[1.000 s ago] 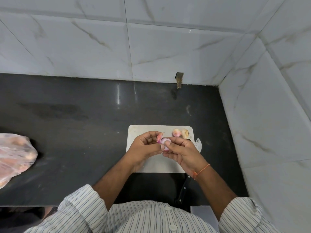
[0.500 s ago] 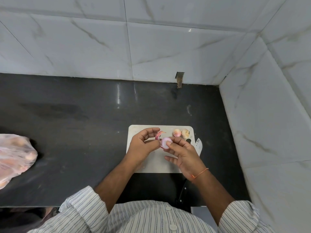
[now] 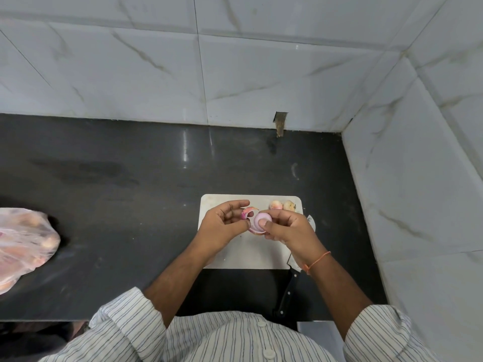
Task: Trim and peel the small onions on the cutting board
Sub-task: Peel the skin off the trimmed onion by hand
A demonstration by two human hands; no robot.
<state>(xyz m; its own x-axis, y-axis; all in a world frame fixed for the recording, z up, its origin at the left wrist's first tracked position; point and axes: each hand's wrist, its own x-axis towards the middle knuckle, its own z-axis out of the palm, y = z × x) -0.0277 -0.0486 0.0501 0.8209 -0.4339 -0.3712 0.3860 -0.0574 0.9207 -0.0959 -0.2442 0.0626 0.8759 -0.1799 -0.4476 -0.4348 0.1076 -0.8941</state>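
Note:
A pale purple, partly peeled small onion (image 3: 262, 220) is pinched in the fingers of my right hand (image 3: 288, 229) above the white cutting board (image 3: 230, 254). My left hand (image 3: 224, 226) grips a curl of pink onion skin (image 3: 247, 212) that stands off the onion's left side. Two more small onions, one pinkish (image 3: 275, 205) and one tan (image 3: 289, 205), lie at the board's far right corner. A knife with a black handle (image 3: 287, 293) lies along the board's right edge, its blade mostly hidden under my right wrist.
A clear plastic bag of onions (image 3: 23, 244) sits at the left edge of the dark countertop (image 3: 117, 192). White tiled walls close the back and the right side. The counter's front edge runs just before my striped shirt.
My hands have drawn apart slightly. The skin has peeled further off the left side of the onion, and more of the pale peeled surface shows.

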